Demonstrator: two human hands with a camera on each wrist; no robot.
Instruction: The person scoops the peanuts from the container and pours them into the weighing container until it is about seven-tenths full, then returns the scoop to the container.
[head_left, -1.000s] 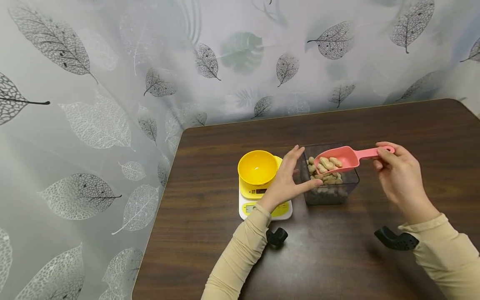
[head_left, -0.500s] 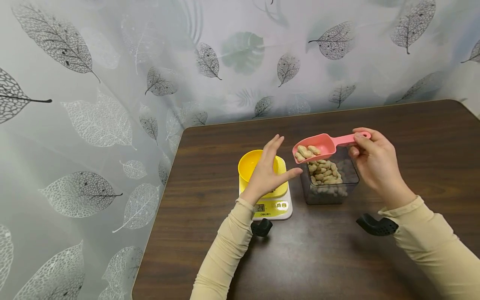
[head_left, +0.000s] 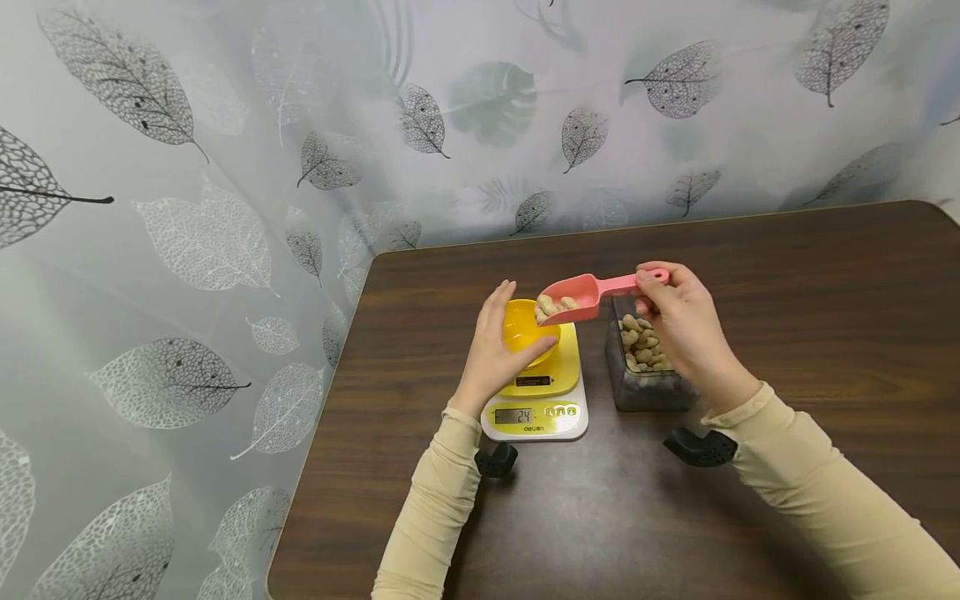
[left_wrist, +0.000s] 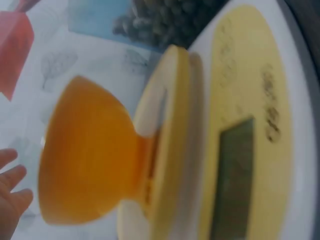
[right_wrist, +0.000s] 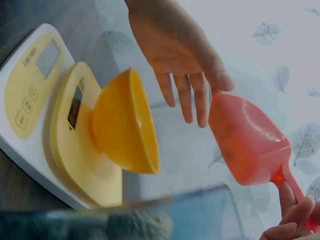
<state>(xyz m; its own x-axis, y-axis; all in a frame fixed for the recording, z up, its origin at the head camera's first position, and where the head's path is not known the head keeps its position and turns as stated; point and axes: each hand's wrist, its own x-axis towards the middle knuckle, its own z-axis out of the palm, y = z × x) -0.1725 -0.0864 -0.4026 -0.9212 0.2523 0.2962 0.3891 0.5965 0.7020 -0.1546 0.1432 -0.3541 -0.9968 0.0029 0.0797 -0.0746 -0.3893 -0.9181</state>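
My right hand (head_left: 690,337) pinches the handle of a pink scoop (head_left: 587,293), which carries a few unshelled peanuts (head_left: 548,307). The scoop's tip overlaps the far right rim of a yellow bowl (head_left: 517,331) in the head view. That bowl sits on a yellow and white kitchen scale (head_left: 536,429), whose display reads 24. Beside the bowl's left side is my left hand (head_left: 487,358), fingers extended and thumb apart, its thumb across the bowl in the head view. In the right wrist view the left fingers (right_wrist: 185,97) appear above the bowl, close to the scoop.
To the right of the scale stands a dark see-through container (head_left: 648,400) with more peanuts (head_left: 640,343) inside, partly hidden by my right hand. All rests on a dark wooden table (head_left: 825,292). A leaf-patterned curtain (head_left: 300,100) hangs behind and to the left.
The scoop with its peanuts has moved left from over the container to the bowl. My left hand has left the container's edge and moved left to the bowl's side, uncovering the display.
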